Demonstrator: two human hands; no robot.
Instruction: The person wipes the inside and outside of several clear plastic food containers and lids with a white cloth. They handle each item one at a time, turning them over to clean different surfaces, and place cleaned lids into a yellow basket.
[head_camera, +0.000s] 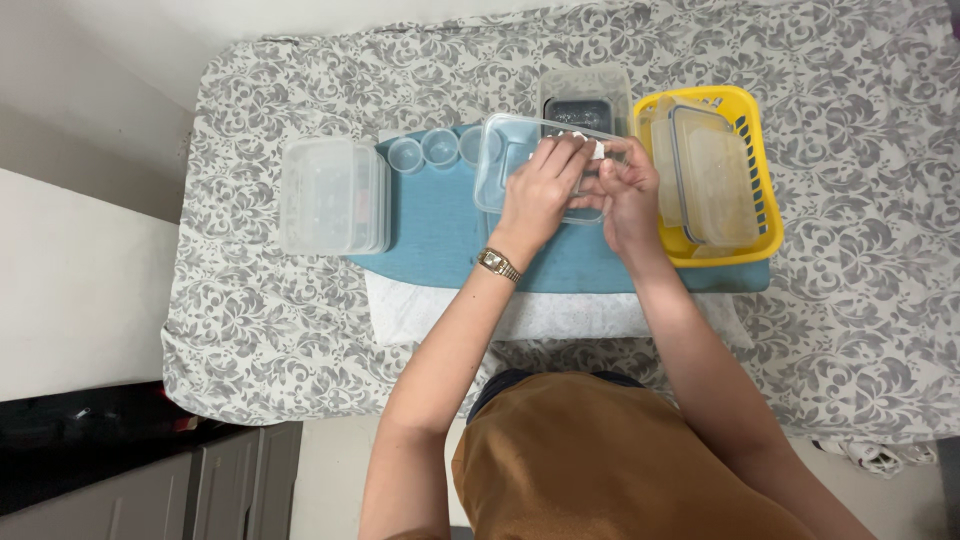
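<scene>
My left hand (540, 192) rests on a clear plastic container (497, 160) that lies on the blue mat (430, 215), with a white cloth or tissue (597, 148) pinched at the fingertips. My right hand (632, 190) grips the same container at its right edge, fingers meeting those of the left. A gold wristwatch (497, 264) is on my left wrist. Which hand holds the white piece is hard to tell.
A yellow basket (752, 150) with clear lidded containers stands at the right. Three small clear cups (438, 148) line the mat's back edge. A stack of clear boxes (333, 195) sits left, another container (585, 95) behind. A white towel (420, 310) lies under the mat.
</scene>
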